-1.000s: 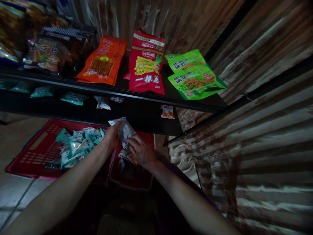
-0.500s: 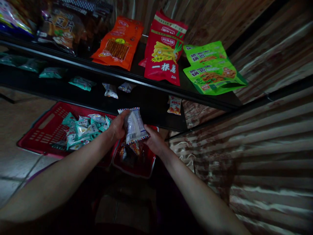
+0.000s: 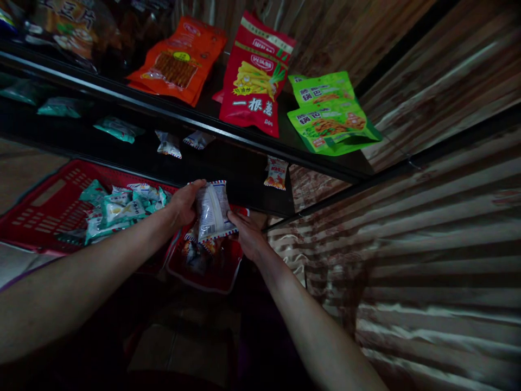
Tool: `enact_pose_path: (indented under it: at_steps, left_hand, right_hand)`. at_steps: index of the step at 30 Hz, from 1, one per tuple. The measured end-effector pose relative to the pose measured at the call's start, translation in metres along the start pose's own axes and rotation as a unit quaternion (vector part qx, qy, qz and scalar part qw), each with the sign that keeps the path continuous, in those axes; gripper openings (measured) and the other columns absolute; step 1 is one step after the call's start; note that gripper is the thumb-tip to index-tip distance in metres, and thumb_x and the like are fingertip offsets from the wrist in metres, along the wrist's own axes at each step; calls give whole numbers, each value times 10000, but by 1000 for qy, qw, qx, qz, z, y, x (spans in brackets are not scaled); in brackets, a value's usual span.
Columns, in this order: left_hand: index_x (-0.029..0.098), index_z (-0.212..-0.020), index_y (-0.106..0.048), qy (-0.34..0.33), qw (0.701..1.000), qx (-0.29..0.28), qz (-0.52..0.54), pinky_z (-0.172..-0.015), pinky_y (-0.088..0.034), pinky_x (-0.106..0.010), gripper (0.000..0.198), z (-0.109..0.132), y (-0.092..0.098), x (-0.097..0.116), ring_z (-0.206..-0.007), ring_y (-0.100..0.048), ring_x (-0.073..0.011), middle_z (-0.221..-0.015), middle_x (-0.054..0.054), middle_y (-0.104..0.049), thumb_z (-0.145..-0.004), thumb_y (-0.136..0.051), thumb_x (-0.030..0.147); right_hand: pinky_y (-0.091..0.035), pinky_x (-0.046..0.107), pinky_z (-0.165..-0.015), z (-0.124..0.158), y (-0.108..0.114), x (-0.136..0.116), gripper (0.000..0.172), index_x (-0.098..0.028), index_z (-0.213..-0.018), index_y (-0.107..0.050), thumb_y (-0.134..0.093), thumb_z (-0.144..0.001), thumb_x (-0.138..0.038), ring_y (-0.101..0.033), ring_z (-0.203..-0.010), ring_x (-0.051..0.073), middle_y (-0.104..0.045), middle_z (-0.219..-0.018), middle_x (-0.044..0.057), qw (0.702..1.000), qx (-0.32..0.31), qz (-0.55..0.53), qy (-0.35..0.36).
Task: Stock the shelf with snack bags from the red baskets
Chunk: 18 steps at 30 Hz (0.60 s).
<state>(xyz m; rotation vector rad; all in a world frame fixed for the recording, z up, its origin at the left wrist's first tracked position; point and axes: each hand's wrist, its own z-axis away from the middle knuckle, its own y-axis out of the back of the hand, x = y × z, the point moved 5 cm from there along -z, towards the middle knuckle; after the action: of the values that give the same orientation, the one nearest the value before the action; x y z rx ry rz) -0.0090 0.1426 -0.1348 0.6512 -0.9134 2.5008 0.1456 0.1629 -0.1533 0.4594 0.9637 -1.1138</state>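
Between both hands is a small white-and-grey snack packet with striped edges, its seamed back facing up. My left hand grips its upper left edge, and my right hand pinches its right side. The packet hangs above a small red basket, where several orange and dark packets lie. To the left, a larger red basket holds several teal and white packets. Two white packets lie on the lower black shelf, in front of my hands.
The upper shelf carries orange bags, red bags, green bags and brown snack bags. More teal packets and a small orange-white packet are below. A pleated curtain hangs at the right.
The shelves, baskets and bags have shifted left in the view. Both hands still hold the same packet, which has also shifted slightly left and looks a little more upright.
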Motion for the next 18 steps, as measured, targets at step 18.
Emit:
enact_pose_path:
  at_steps: [18]
  left_hand:
    - [141, -822, -620, 8, 995, -10, -99, -556, -505, -261, 115, 10, -8, -7, -570, -609, -147, -674, -45, -642, -847, -525, 201]
  right_hand:
    - [-479, 371, -831, 2, 26, -28, 433, -188, -1108, -621, -554, -792, -477, -613, -952, 217, -663, -1061, 87, 950, 85, 215, 210]
